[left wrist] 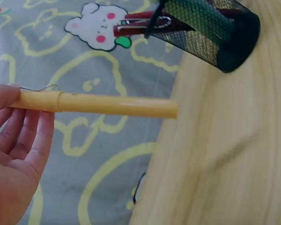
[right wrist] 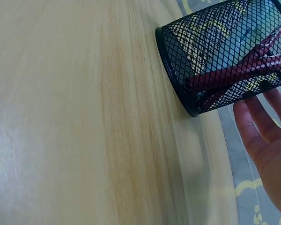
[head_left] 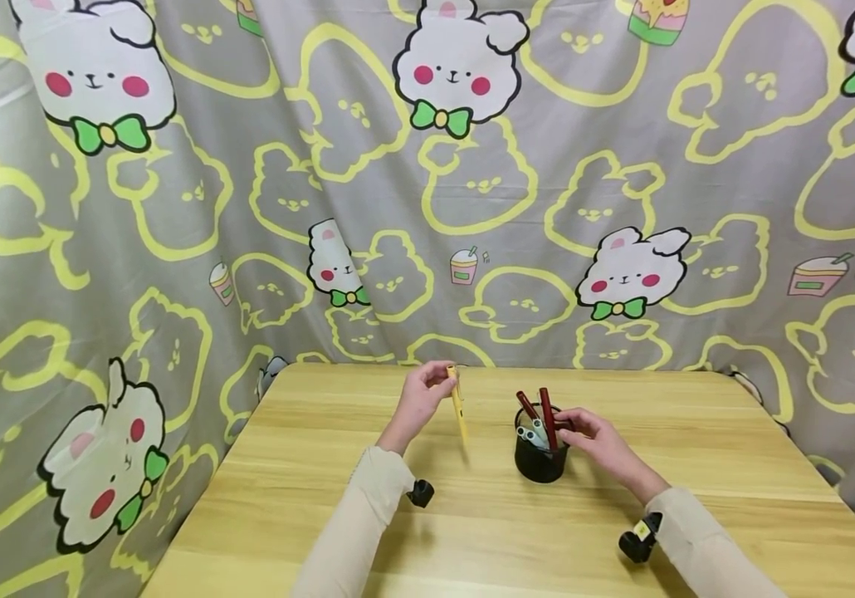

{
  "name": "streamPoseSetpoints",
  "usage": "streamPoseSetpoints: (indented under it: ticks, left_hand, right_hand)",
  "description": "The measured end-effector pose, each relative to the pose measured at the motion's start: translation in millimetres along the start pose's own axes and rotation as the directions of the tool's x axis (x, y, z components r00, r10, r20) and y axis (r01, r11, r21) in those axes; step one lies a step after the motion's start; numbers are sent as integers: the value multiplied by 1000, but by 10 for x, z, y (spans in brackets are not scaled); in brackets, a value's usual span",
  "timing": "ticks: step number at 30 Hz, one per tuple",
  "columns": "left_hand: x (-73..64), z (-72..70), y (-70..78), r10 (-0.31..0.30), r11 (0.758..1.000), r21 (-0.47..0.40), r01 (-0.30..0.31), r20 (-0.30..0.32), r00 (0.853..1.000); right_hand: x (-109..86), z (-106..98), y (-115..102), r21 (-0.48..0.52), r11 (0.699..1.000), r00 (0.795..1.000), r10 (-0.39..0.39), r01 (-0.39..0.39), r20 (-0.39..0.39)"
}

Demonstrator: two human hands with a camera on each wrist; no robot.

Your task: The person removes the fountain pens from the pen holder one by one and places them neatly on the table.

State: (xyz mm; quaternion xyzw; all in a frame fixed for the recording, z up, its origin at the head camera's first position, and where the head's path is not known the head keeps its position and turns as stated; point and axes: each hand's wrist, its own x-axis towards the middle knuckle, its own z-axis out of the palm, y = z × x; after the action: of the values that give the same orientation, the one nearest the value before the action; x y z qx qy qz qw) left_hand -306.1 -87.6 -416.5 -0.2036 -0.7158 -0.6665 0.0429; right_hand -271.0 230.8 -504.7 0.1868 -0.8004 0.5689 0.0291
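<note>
My left hand (head_left: 425,394) pinches a yellow pen (left wrist: 117,104) by its capped, clipped end. The pen hangs above the table with its other end pointing down, apart from everything else. To its right a black mesh pen holder (head_left: 539,465) stands upright. Dark red pens (head_left: 549,418) and pale blue-green pens (head_left: 539,429) with round ends stick out of it. My right hand (head_left: 598,442) holds the holder at its right side near the rim. In the right wrist view several fingers (right wrist: 267,119) lie along the mesh, while the thumb is out of sight.
The wooden table (head_left: 308,498) reaches back to a grey curtain (head_left: 398,191) with yellow outlines and white cartoon animals. A black wrist device (head_left: 420,493) sits at the left cuff, another black device (head_left: 638,541) at the right cuff.
</note>
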Motion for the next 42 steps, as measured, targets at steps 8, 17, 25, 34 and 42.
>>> streamPoseSetpoints:
  ticks: [8,17,25,34,42]
  left_hand:
    - [-27,7,-66,-68,996,-49,69,28,997]
    - [-48,25,-205,-222,973,-56,222,12,975]
    - [1,54,-628,-264,959,-103,263,6,965]
    - [-111,102,-728,-246,966,-70,249,52,968]
    - [-78,148,-982,-281,956,-80,283,37,959]
  right_hand:
    - [13,-13,13,-5,1000,1000,-16,16,5]
    - [13,-15,-15,14,1000,1000,0,0,14]
    - [16,-9,45,16,1000,1000,-27,27,3]
    - [21,-15,23,26,999,999,-40,40,18]
    - [32,-11,101,6,1000,1000,3,-3,3]
